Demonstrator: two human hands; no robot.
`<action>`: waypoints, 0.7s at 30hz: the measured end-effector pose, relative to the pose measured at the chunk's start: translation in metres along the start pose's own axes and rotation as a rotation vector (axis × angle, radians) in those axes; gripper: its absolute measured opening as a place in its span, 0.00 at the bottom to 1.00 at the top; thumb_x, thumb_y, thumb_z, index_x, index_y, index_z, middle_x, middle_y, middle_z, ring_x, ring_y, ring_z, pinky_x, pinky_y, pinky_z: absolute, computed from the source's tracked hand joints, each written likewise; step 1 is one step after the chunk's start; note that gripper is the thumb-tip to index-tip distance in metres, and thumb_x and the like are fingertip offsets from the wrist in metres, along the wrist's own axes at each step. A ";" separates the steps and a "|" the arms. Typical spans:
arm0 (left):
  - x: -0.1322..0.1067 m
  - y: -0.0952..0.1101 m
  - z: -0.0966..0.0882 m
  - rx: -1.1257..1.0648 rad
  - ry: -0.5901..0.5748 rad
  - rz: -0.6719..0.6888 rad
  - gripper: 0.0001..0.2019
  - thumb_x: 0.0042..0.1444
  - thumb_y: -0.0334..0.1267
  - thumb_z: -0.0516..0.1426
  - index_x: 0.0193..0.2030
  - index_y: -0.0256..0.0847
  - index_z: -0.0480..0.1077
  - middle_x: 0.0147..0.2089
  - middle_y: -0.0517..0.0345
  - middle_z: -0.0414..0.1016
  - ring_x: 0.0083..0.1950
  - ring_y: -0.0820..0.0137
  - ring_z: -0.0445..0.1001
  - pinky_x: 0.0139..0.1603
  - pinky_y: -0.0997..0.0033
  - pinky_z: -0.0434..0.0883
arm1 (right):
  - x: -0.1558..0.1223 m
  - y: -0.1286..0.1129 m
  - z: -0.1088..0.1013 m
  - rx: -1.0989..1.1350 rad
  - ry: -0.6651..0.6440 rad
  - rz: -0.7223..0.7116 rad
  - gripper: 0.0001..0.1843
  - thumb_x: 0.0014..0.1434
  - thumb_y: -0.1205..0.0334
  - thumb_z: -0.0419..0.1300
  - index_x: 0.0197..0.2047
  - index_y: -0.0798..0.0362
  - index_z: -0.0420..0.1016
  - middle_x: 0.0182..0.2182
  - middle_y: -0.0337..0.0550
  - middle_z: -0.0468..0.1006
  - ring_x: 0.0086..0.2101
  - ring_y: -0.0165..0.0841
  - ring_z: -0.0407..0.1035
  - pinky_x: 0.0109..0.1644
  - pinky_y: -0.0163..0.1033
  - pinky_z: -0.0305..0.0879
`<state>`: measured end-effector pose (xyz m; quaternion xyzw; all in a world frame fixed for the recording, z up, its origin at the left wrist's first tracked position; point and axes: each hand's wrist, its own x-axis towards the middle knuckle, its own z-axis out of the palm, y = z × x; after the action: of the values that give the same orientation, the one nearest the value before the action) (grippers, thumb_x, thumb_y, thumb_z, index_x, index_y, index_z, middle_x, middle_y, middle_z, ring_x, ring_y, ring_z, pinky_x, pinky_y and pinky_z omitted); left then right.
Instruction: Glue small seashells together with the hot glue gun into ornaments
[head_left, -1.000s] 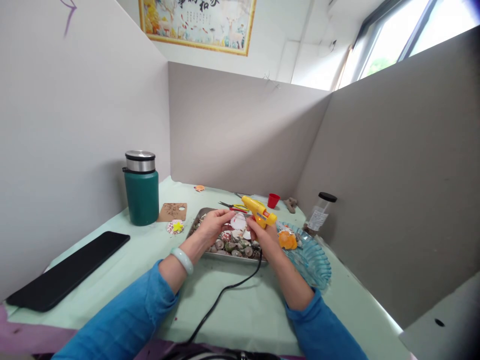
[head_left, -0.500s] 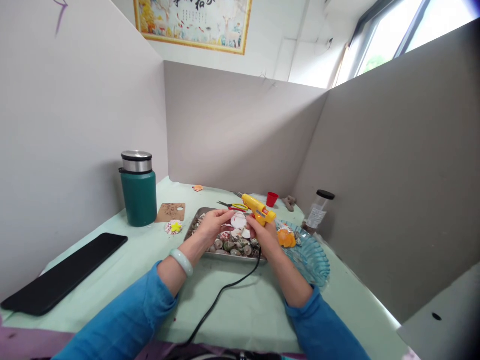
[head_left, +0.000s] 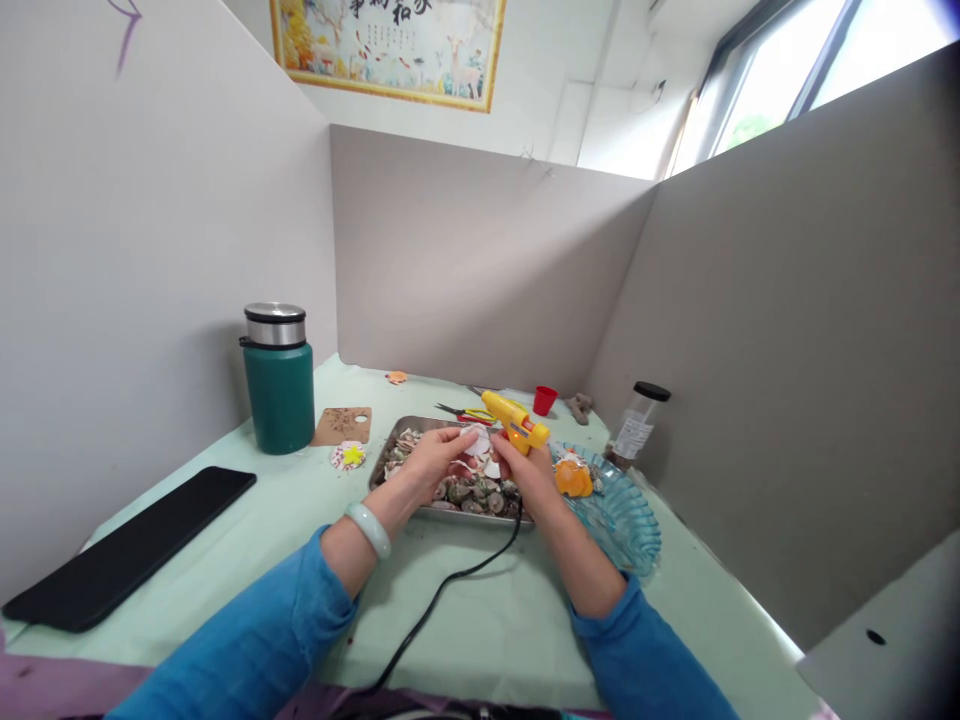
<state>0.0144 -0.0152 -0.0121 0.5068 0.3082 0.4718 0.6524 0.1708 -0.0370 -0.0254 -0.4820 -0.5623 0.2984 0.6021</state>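
Note:
Over a metal tray (head_left: 480,518) of small shells, my left hand (head_left: 437,462) pinches a thin whitish, shell-like disc (head_left: 475,438) between thumb and fingers. A yellow hot glue gun (head_left: 514,418) is gripped in my right hand (head_left: 527,468), its nozzle pointing away to the upper left. From its handle a black cord (head_left: 450,580) runs down over the tray's edge toward me. My right fingertips are close to the disc's right side; whether they touch it I cannot tell. Several snail shells (head_left: 472,492) lie beneath my hands.
Right of the tray is a blue fluted plate (head_left: 630,520) with an orange shell (head_left: 573,478). Pliers (head_left: 469,412) and a red cup (head_left: 545,400) stand behind. On the left are a green flask (head_left: 279,398), a brown board (head_left: 343,426), a decorated disc (head_left: 348,456) and a black pad (head_left: 135,548).
My left hand has shifted slightly right and down, and the whitish disc has tilted, showing less of its face. The glue gun has moved slightly left.

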 end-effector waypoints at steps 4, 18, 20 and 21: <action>0.001 0.001 -0.001 0.028 0.013 0.030 0.19 0.41 0.48 0.67 0.31 0.33 0.74 0.26 0.58 0.71 0.21 0.79 0.66 0.19 0.80 0.63 | 0.000 0.003 -0.001 -0.060 -0.016 -0.006 0.20 0.53 0.44 0.61 0.22 0.52 0.69 0.13 0.33 0.64 0.17 0.27 0.59 0.24 0.33 0.55; 0.012 0.007 -0.018 0.057 0.193 0.197 0.17 0.45 0.48 0.64 0.30 0.35 0.69 0.26 0.59 0.71 0.23 0.76 0.71 0.20 0.79 0.64 | -0.003 -0.004 0.000 -0.072 -0.177 0.034 0.20 0.52 0.43 0.62 0.28 0.54 0.69 0.17 0.34 0.67 0.17 0.25 0.57 0.21 0.32 0.54; 0.013 0.007 -0.017 0.079 0.203 0.218 0.16 0.46 0.48 0.63 0.30 0.35 0.70 0.27 0.59 0.72 0.22 0.76 0.71 0.20 0.79 0.63 | -0.003 -0.004 0.001 -0.098 -0.166 0.047 0.21 0.52 0.43 0.62 0.30 0.54 0.70 0.17 0.34 0.66 0.17 0.25 0.56 0.22 0.33 0.55; 0.013 0.007 -0.017 0.093 0.207 0.227 0.16 0.46 0.48 0.63 0.30 0.35 0.70 0.27 0.59 0.72 0.22 0.76 0.70 0.20 0.79 0.63 | -0.003 -0.004 0.001 -0.113 -0.159 0.050 0.21 0.51 0.42 0.61 0.30 0.54 0.71 0.17 0.34 0.66 0.17 0.25 0.56 0.22 0.33 0.55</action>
<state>0.0015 0.0036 -0.0093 0.5167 0.3363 0.5775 0.5352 0.1682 -0.0410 -0.0236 -0.5039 -0.6120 0.3185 0.5197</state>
